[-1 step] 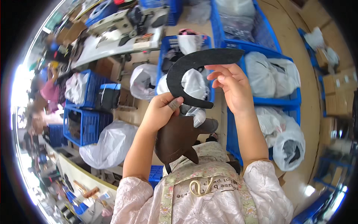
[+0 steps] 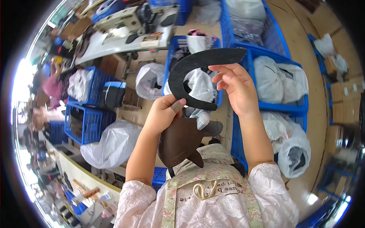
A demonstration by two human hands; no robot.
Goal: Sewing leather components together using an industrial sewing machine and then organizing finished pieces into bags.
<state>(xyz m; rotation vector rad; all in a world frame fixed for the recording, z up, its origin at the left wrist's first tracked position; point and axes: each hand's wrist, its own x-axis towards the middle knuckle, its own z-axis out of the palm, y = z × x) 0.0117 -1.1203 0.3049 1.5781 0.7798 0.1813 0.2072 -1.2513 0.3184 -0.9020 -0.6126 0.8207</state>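
My left hand [image 2: 166, 114] pinches the lower bend of a black, flat, curved felt-like piece [image 2: 182, 72] between thumb and fingers. A grey band is wrapped round its thumb. Just under this hand hangs a brown leather-like piece [image 2: 178, 140] with a pointed flap and small holes; whether the hidden fingers grip it too, I cannot tell. My right hand [image 2: 239, 87] is raised beside the curved piece's upper arm. Its fingers are apart and loosely bent, and the index fingertip meets the piece's inner edge.
Beyond my hands stands a blue crate [image 2: 173, 47] with white bags. More blue crates [image 2: 304, 102] of bagged goods line the right. A sewing machine [image 2: 118, 22] sits on a table at the far left. A large white bag [image 2: 112, 146] lies left of my left forearm.
The surroundings have shifted slightly in view, with the sewing machine a little further right. My hands and the curved piece keep nearly the same pose.
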